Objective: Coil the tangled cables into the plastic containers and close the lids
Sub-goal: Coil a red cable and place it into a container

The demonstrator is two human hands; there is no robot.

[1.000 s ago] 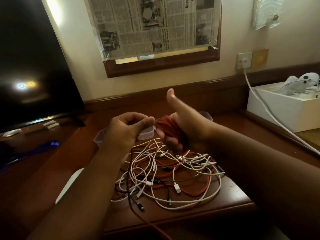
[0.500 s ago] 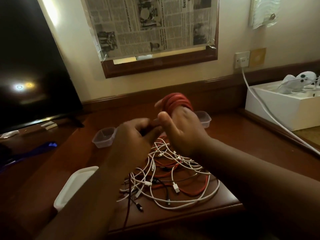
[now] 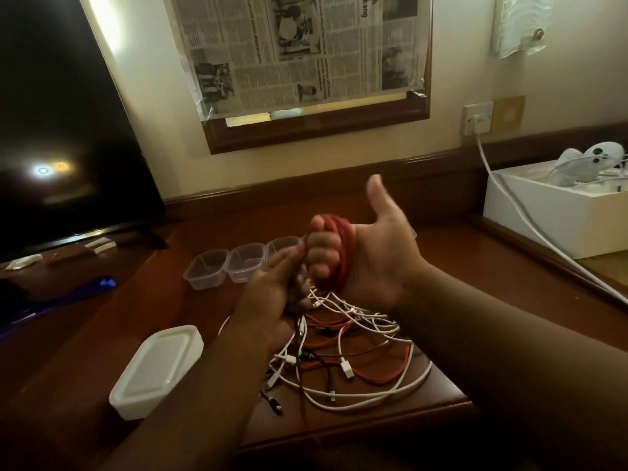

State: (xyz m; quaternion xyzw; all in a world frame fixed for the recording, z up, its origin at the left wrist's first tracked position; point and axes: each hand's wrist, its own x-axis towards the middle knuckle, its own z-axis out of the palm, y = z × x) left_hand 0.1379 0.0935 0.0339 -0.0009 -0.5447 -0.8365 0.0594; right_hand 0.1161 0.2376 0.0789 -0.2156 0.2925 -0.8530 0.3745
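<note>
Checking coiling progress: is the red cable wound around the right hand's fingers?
Yes, the red cable loops around the curled fingers of the right hand.

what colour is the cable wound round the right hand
Red; the coil wraps the right hand's fingers, clearest in the head view.

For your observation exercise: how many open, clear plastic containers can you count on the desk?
3, in a row behind the left hand: left container, middle container, right container. More may be hidden behind the hands.

Cream wall, dark TV, wood desk w/ newspapered frame.
</note>
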